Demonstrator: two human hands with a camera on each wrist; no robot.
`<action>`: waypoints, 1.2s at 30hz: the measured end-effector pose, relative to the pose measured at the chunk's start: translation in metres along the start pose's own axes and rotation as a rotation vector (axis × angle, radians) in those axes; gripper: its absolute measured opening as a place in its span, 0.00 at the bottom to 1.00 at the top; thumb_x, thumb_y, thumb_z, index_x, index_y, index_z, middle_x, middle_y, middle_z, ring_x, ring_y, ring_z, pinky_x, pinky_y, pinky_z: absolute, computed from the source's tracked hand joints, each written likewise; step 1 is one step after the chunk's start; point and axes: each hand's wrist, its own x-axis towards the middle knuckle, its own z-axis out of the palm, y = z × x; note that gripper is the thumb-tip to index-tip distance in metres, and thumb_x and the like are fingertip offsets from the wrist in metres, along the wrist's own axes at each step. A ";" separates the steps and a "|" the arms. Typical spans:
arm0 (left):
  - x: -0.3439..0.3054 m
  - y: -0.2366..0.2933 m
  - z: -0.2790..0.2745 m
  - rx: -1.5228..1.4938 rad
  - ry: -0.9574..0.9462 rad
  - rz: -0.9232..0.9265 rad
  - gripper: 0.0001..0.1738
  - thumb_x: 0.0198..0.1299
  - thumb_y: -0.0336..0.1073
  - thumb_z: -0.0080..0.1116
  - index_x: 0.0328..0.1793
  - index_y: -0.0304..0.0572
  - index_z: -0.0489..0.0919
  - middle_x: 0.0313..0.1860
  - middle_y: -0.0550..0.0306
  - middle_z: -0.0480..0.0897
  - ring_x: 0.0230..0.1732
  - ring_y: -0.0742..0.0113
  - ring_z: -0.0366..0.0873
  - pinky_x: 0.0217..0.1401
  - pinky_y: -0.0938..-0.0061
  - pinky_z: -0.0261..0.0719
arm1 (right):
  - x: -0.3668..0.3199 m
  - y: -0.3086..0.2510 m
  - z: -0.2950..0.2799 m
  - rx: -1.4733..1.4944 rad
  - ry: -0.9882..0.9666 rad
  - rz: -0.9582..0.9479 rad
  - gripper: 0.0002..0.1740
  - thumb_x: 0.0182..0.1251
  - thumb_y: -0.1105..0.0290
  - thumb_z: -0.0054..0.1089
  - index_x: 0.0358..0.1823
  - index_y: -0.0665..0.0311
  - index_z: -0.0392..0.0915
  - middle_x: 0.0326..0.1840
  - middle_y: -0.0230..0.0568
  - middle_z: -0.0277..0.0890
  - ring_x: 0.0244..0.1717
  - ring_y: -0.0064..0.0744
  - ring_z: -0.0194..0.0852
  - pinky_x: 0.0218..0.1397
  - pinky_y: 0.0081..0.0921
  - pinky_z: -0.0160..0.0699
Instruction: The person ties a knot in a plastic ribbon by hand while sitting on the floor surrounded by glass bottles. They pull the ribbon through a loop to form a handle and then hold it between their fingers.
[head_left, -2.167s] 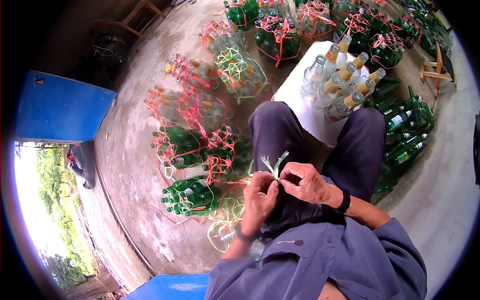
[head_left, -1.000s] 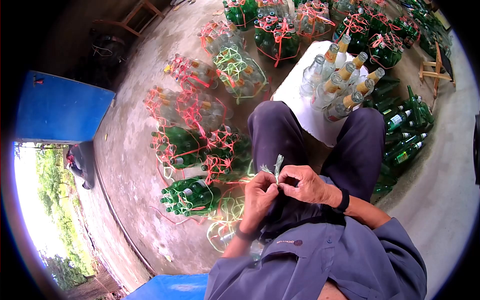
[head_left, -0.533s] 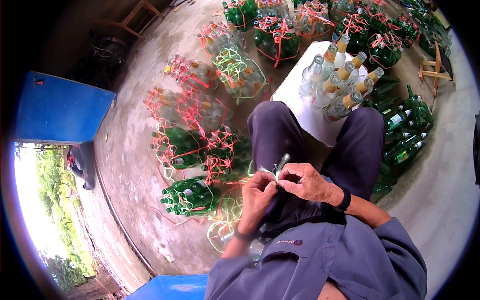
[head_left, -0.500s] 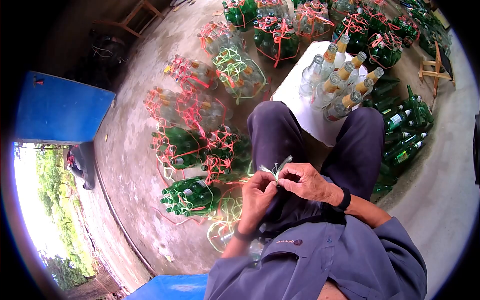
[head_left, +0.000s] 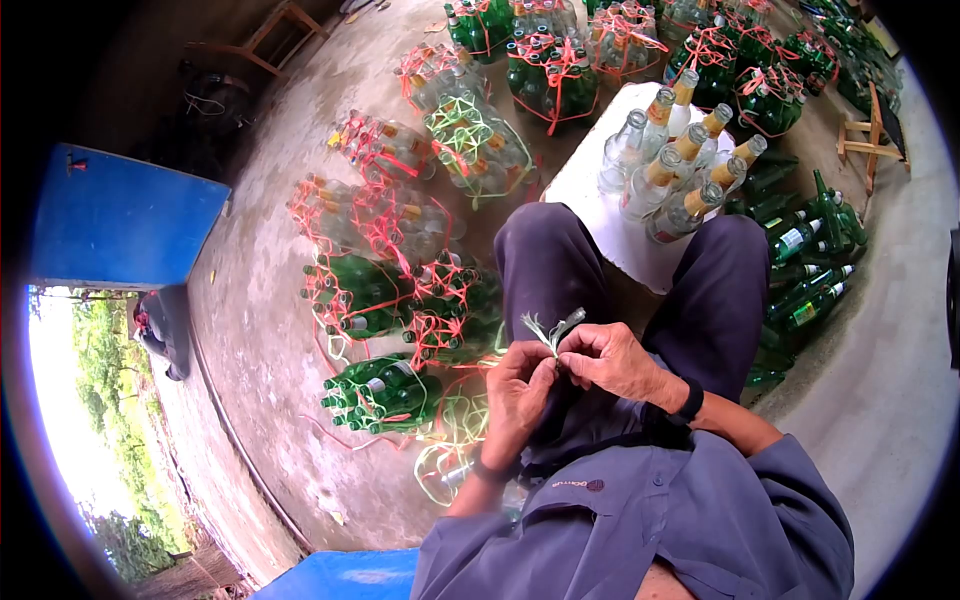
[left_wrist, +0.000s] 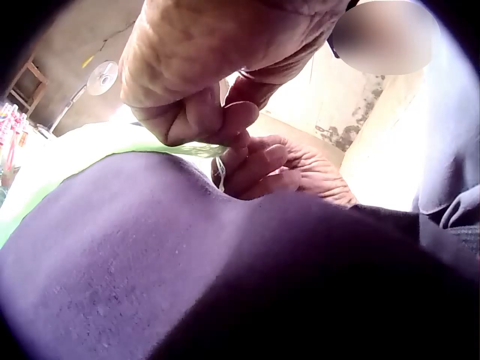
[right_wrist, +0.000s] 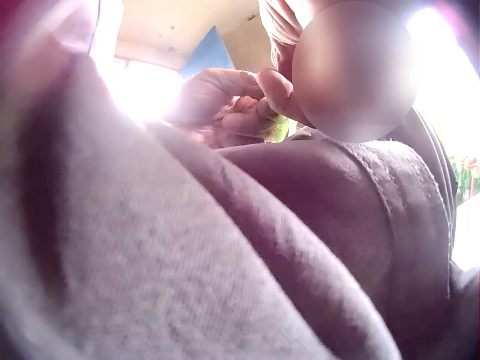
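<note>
A pale green strip [head_left: 552, 340] is held above the dark trousers [head_left: 545, 255], its frayed ends splayed upward between 2 hands. The left hand [head_left: 520, 388] pinches it with thumb and bent fingers; the right hand [head_left: 620, 362] pinches it just beside, wearing a black wristband [head_left: 689, 400]. Past the knees, a white stand [head_left: 585, 190] bears clear bottles [head_left: 655, 190], upright toward its right edge. Green bottles [head_left: 800, 245] lie beyond that edge; tied bottle bundles [head_left: 378, 390] cover the concrete floor [head_left: 255, 320] off its left corner.
</note>
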 end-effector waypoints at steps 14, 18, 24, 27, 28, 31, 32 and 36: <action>0.002 0.005 -0.002 0.239 -0.044 0.014 0.04 0.68 0.25 0.62 0.46 0.32 0.82 0.36 0.63 0.85 0.37 0.80 0.79 0.44 0.81 0.79 | -0.001 0.001 0.000 -0.036 0.020 0.013 0.07 0.76 0.71 0.65 0.40 0.68 0.84 0.26 0.30 0.81 0.25 0.15 0.76 0.27 0.19 0.74; 0.001 0.004 -0.001 0.293 -0.027 -0.024 0.03 0.67 0.25 0.62 0.45 0.33 0.82 0.34 0.65 0.84 0.36 0.82 0.78 0.42 0.82 0.78 | 0.000 0.005 -0.001 -0.022 -0.017 0.004 0.07 0.76 0.71 0.66 0.40 0.68 0.84 0.28 0.31 0.81 0.26 0.15 0.76 0.29 0.19 0.75; -0.001 0.003 0.006 0.183 0.085 -0.035 0.03 0.66 0.25 0.63 0.44 0.36 0.81 0.34 0.67 0.82 0.35 0.84 0.76 0.41 0.84 0.76 | 0.000 0.007 -0.002 -0.098 0.000 -0.100 0.07 0.71 0.72 0.71 0.41 0.68 0.83 0.32 0.32 0.83 0.35 0.19 0.79 0.40 0.24 0.80; 0.000 0.003 0.007 0.019 0.126 -0.017 0.03 0.65 0.25 0.63 0.43 0.37 0.81 0.34 0.67 0.82 0.35 0.84 0.75 0.40 0.84 0.74 | 0.001 0.009 0.001 -0.136 0.006 -0.122 0.08 0.69 0.72 0.72 0.42 0.69 0.83 0.33 0.37 0.83 0.37 0.22 0.80 0.43 0.26 0.80; 0.001 0.003 0.007 -0.044 0.127 -0.021 0.03 0.65 0.26 0.63 0.43 0.38 0.81 0.34 0.67 0.81 0.35 0.85 0.74 0.40 0.85 0.73 | 0.001 0.009 0.001 -0.136 0.006 -0.123 0.08 0.69 0.72 0.72 0.42 0.69 0.83 0.33 0.37 0.83 0.37 0.22 0.80 0.43 0.26 0.80; 0.001 0.009 0.005 -0.142 0.087 -0.101 0.03 0.65 0.28 0.63 0.42 0.39 0.80 0.33 0.68 0.80 0.32 0.84 0.72 0.37 0.85 0.70 | 0.001 0.008 0.003 -0.211 0.033 -0.234 0.07 0.68 0.73 0.72 0.41 0.69 0.83 0.32 0.42 0.83 0.35 0.25 0.81 0.41 0.28 0.80; 0.001 0.009 0.005 -0.141 0.086 -0.101 0.03 0.65 0.28 0.63 0.42 0.39 0.80 0.33 0.68 0.80 0.32 0.84 0.72 0.37 0.85 0.70 | 0.000 0.008 0.004 -0.242 0.047 -0.285 0.07 0.68 0.74 0.72 0.41 0.69 0.83 0.33 0.43 0.82 0.35 0.28 0.81 0.41 0.29 0.80; 0.001 0.010 0.004 -0.122 0.052 -0.112 0.04 0.66 0.31 0.62 0.42 0.39 0.80 0.31 0.69 0.79 0.30 0.85 0.71 0.35 0.86 0.67 | 0.000 0.006 0.006 -0.302 0.088 -0.395 0.05 0.67 0.76 0.70 0.39 0.68 0.82 0.32 0.45 0.81 0.33 0.36 0.81 0.40 0.32 0.79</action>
